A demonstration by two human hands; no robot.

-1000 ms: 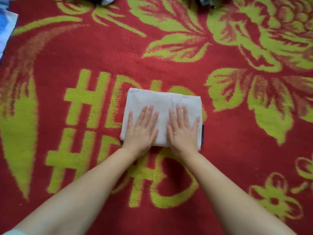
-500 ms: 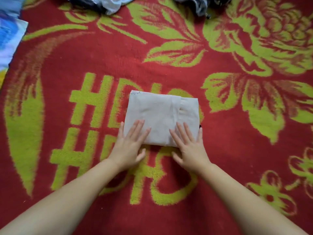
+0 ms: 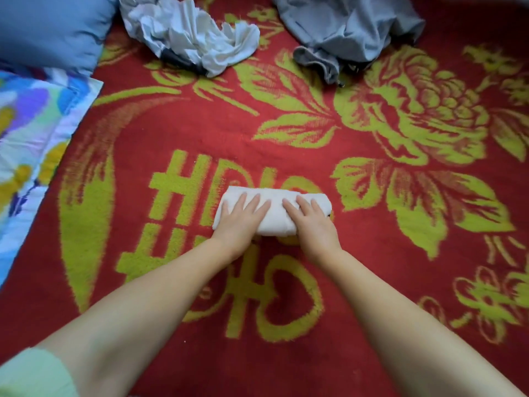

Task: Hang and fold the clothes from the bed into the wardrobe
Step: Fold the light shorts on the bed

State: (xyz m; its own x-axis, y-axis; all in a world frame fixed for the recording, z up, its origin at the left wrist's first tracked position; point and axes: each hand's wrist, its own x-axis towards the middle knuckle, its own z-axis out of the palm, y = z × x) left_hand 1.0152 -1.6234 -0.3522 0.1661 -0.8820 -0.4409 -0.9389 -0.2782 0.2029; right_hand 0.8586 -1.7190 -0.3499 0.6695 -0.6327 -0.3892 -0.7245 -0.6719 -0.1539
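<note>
Pressing down on the white cloth (image 3: 276,217), you have it folded into a short, thick bundle on the red blanket (image 3: 286,133) that covers the bed. Your left hand (image 3: 239,217) lies flat on the bundle's left half and your right hand (image 3: 312,222) on its right half, fingers (image 3: 259,206) straight and a little spread, gripping nothing. Judge it light, soft and limp: it should spring open or sag as soon as the weight comes off. To lift it, slide your fingers under the near edge of the bundle, thumbs on top, one hand at each end, so the layers stay pinched together. Beyond the bundle, well apart from it, lie a crumpled white garment (image 3: 194,32) on the far left and a crumpled grey garment (image 3: 352,30) on the far right, both not yet folded. Far left of the bundle sit a blue pillow (image 3: 48,30) and a flowered sheet (image 3: 31,133).
</note>
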